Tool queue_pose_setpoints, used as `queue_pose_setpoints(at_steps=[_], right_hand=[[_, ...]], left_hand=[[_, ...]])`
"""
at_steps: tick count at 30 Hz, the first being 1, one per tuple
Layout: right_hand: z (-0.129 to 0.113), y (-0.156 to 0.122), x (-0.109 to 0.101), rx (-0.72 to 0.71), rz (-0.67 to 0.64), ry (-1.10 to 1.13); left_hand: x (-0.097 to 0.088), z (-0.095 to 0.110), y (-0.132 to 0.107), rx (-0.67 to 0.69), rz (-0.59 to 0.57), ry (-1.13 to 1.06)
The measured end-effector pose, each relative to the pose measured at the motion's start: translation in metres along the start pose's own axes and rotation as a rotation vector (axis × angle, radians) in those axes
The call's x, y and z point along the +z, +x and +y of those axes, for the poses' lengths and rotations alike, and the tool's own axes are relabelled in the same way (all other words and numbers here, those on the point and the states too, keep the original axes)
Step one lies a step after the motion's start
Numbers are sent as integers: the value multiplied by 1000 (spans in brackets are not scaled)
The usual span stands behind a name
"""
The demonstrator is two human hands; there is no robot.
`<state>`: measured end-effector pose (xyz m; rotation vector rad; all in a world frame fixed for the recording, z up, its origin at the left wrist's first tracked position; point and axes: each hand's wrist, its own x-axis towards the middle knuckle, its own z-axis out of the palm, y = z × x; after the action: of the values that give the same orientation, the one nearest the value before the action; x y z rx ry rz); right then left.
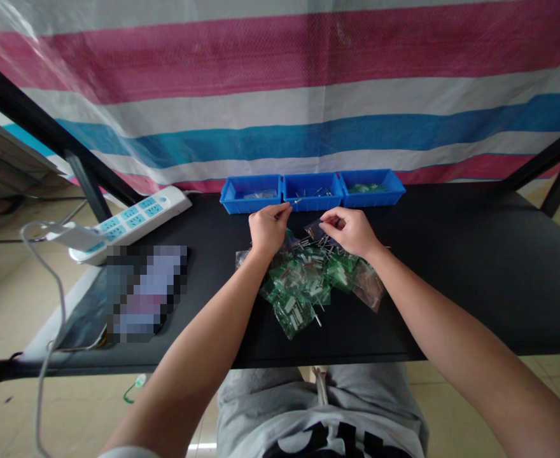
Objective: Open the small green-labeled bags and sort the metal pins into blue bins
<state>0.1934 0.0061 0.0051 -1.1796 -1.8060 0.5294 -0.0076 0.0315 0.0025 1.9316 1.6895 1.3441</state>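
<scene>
My left hand [268,229] is closed, pinching a small metal pin [297,201] that points toward the middle blue bin [312,202]. A little to the right, my right hand [349,230] pinches the edge of a small clear plastic bag [314,229]; its contents are too small to make out. Below both hands lies a heap of small green plastic bags [293,312] with pin-like and pale pieces inside. Loose metal pins [318,320] lie among them, and a clear bag with a reddish tint [368,289] rests at the heap's right side.
Beside the middle bin stand a left blue bin [249,207] with clear bags and a right blue bin [375,198] with green ones. A white power strip [132,222] with a cable and a blurred-out phone [151,289] lie left on the black table [471,273]. Striped sheeting hangs behind.
</scene>
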Motion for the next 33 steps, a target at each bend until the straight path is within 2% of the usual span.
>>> queue_pose_setpoints(at_steps=[4,9,18,33], right_hand=[[-1,0,1,-1,-33,-2],[-1,0,2,0,-71,-8],[-6,-1,0,-3,-108,13],[-11,-2,-1,-4,-135,30]], left_hand=[[2,0,3,-168,49,-10],[5,-3,8,-253,99,-27],[8,-11,10,-203,39,14],[7,-8,10,-187,21,71]])
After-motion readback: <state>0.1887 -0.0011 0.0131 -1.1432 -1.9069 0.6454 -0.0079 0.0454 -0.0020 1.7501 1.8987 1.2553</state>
